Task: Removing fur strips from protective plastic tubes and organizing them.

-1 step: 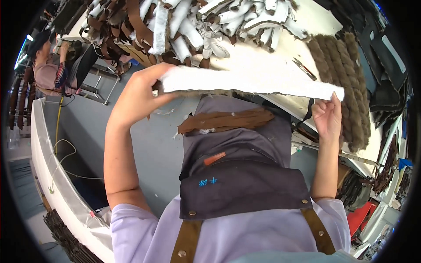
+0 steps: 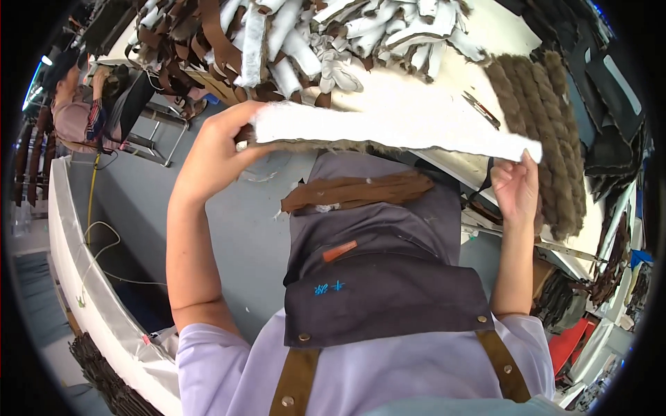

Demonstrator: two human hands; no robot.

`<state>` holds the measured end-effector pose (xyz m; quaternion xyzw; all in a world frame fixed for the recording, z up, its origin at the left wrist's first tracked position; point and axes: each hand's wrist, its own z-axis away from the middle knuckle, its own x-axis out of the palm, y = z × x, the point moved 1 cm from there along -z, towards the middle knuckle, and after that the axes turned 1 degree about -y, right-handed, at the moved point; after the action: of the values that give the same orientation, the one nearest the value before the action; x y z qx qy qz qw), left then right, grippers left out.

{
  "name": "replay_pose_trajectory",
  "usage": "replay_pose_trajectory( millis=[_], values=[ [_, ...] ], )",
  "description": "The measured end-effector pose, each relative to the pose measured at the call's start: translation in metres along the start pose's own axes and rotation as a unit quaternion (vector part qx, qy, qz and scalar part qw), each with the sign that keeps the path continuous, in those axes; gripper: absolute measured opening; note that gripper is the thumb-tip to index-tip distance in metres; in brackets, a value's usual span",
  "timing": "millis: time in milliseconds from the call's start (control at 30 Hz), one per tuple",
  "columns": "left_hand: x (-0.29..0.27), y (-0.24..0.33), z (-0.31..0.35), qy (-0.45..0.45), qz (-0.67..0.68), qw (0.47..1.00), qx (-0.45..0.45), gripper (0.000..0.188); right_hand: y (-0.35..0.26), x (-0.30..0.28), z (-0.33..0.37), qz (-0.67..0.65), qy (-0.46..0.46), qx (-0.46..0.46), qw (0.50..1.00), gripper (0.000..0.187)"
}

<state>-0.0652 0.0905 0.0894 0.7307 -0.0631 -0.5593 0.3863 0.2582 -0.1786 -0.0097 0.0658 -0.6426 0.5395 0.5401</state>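
Observation:
A long fur strip (image 2: 388, 132), white padding on its upper face and brown-grey fur along its lower edge, is stretched level in the air between both hands. Its left end sits in my left hand (image 2: 218, 149), thumb below and fingers above and behind. The fingertips there are hidden by the strip. At the other end, my right hand (image 2: 517, 184) pinches the lower corner between thumb and finger, the remaining fingers curled. Below the strip, a folded piece of brown fabric (image 2: 361, 192) lies across the dark apron (image 2: 388, 298) on my lap.
A heap of white-backed fur strips (image 2: 361, 31) and brown bands (image 2: 220, 41) covers the far part of the white table (image 2: 423, 97). Tweezers or a similar slim tool (image 2: 481, 111) lie there, beside brown fur strips (image 2: 534, 132). A person (image 2: 76, 111) sits at far left.
The strip and my right hand have shifted very slightly left and down at the right end. Both hands keep their hold.

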Motion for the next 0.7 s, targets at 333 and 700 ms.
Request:
replay_pose_trajectory(
  millis=[333,700],
  values=[
    [0.029,-0.070,0.036,0.161,0.161,0.973,-0.038,0.015,-0.005,-0.023,-0.004,0.059,-0.078,0.010,0.995,0.033],
    [0.164,0.009,0.007,0.101,0.777,0.586,-0.206,0.030,0.167,0.087,0.021,0.280,-0.208,0.145,0.926,0.024]
  ],
)
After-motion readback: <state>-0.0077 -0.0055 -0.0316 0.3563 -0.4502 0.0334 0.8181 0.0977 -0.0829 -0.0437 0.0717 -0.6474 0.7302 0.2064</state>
